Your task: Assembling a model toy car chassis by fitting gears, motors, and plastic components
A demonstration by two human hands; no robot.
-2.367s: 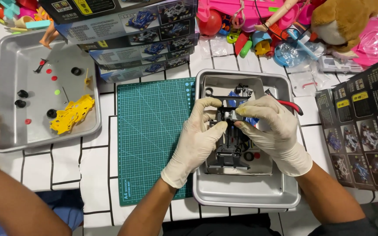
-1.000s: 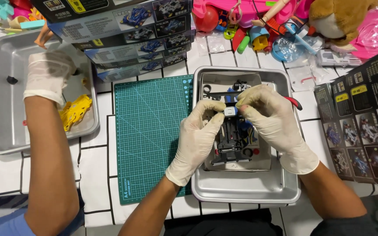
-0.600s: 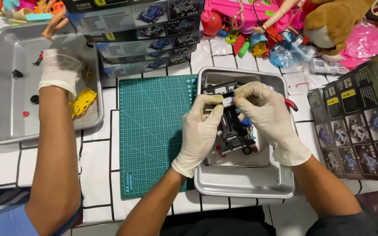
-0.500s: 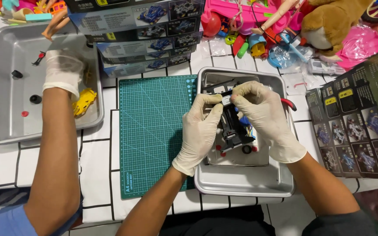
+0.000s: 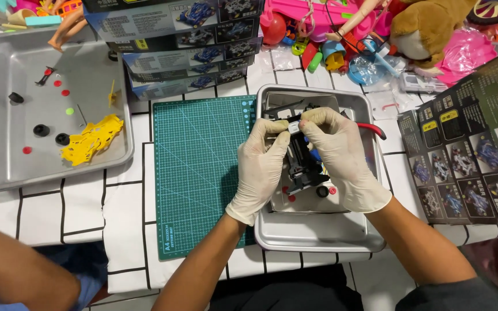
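A stack of flat dark cardboard boxes [image 5: 185, 46] printed with toy-car pictures is seen at the desk's far edge. A dark folded leaflet [image 5: 474, 150] with car pictures and yellow tags is spread at the right.

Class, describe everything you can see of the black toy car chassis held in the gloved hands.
The chassis is black, plastic-looking and unfinished, with a dark wheel and small red parts near its lower end. It stands tilted over the right-hand metal tray. The left hand and right hand, both in white gloves, pinch a small white piece at its top between their fingertips. The gloves hide much of its upper part.
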